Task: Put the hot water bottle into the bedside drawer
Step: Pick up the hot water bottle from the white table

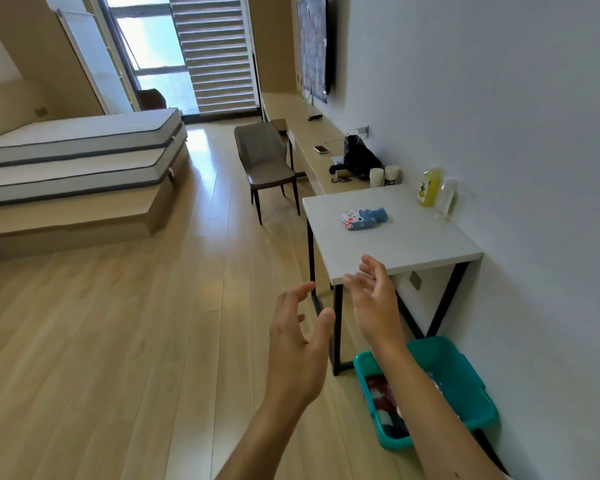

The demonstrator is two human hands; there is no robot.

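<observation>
A small hot water bottle (362, 218) in a blue and white knitted cover with a cartoon face lies on its side on the white square table (413, 244). Both my hands are stretched forward, short of the table's near edge. My left hand (300, 336) is open over the floor, fingers spread, holding nothing. My right hand (374, 299) is open at the table's near corner, also with nothing in it. No bedside drawer is in view.
A yellow bottle (428, 187) and a clear bottle (447, 199) stand at the table's back by the wall. A teal bin (465, 382) sits on the floor under the table. A long desk (312, 147) with clutter, a grey chair (265, 161) and a bed (77, 157) lie beyond.
</observation>
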